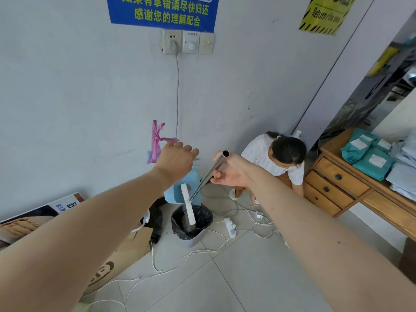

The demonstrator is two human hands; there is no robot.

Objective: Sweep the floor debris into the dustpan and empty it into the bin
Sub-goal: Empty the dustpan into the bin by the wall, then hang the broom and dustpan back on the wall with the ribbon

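Observation:
My left hand (177,161) grips the top of a light blue dustpan (191,183), which hangs tilted over the bin (191,238). The bin is grey with a black liner and stands on the floor by the wall. My right hand (229,174) holds the metal handle of a broom (208,176). The broom's white head (188,203) reaches down into the bin's mouth, across the dustpan's lip. A pink plastic strip (155,140) hangs from the dustpan's handle beyond my left hand.
A person in a white top (276,161) crouches by the wall just right of the bin. White cables and a power strip (230,226) lie on the tiles. A cardboard box (126,251) and black bag sit left; a wooden desk (337,188) with parcels stands right.

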